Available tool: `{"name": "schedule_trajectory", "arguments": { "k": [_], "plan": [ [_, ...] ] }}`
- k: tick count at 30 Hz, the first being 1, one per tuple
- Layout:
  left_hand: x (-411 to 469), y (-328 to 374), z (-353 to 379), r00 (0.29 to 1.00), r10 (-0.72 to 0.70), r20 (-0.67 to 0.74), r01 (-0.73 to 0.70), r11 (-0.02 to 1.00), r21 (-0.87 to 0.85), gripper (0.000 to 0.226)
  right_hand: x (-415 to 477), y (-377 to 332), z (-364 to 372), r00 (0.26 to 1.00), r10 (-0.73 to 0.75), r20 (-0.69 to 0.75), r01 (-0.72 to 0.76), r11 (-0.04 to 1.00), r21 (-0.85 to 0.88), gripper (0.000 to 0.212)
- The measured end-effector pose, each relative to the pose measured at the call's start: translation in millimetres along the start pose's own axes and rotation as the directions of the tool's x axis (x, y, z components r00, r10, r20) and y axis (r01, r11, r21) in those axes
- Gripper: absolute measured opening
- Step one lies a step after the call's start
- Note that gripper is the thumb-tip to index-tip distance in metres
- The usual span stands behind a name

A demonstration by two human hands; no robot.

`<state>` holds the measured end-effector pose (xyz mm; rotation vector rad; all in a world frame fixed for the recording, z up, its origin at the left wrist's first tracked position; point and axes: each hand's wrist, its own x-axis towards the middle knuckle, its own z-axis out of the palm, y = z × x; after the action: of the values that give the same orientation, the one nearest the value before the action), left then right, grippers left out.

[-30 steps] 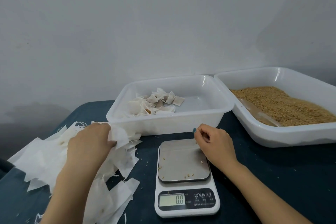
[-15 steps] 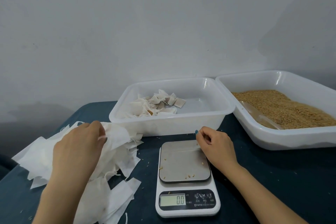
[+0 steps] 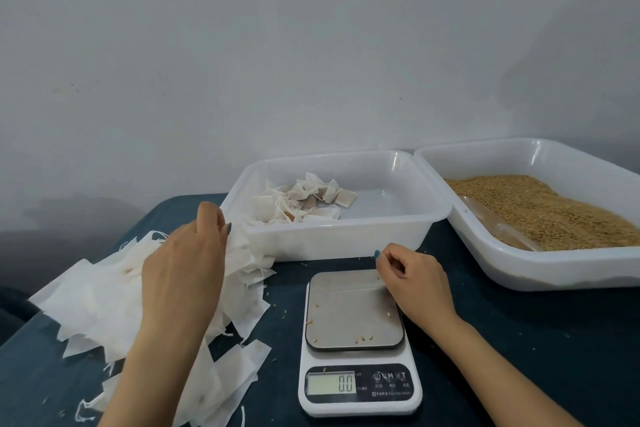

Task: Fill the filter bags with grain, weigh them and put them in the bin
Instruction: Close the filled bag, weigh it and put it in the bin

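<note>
A heap of empty white filter bags (image 3: 104, 291) lies on the dark table at the left. My left hand (image 3: 187, 263) is over the heap and pinches the top edge of one empty filter bag (image 3: 242, 250) beside the bin's near left corner. The white bin (image 3: 346, 239) holds several filled bags (image 3: 304, 201) in its left half. A white tray (image 3: 540, 270) of brown grain (image 3: 540, 211) stands at the right. My right hand (image 3: 412, 281) rests at the back right corner of the scale (image 3: 353, 308), fingers loosely curled, holding nothing.
The scale's display (image 3: 332, 383) reads 0.0, and a few loose grains lie on its metal plate. A clear scoop (image 3: 498, 229) lies half buried in the grain. Stray grains dot the dark tablecloth (image 3: 519, 340). A grey wall rises close behind the bins.
My left hand has lifted from the heap and moved up and right toward the bin, drawing a bag's edge with it. My right hand has stayed by the scale.
</note>
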<state>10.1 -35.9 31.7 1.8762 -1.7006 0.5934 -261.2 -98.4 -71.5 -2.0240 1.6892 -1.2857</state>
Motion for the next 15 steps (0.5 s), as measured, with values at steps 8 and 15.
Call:
{"name": "schedule_trajectory", "arguments": {
  "k": [8,15],
  "plan": [
    [10.6,31.3,11.5,0.991,-0.124,-0.046,0.053,0.694,-0.718,0.009,1.0,-1.6,-0.1,1.0,-0.008,-0.016,0.008,1.0,0.014,0.037],
    [16.3,80.6,58.2,0.923,-0.104,0.372,0.385,0.315,-0.867,0.015,5.0,-6.5,-4.9,0.999,0.024,0.037,-0.035,0.948,0.316,0.032]
  ]
}}
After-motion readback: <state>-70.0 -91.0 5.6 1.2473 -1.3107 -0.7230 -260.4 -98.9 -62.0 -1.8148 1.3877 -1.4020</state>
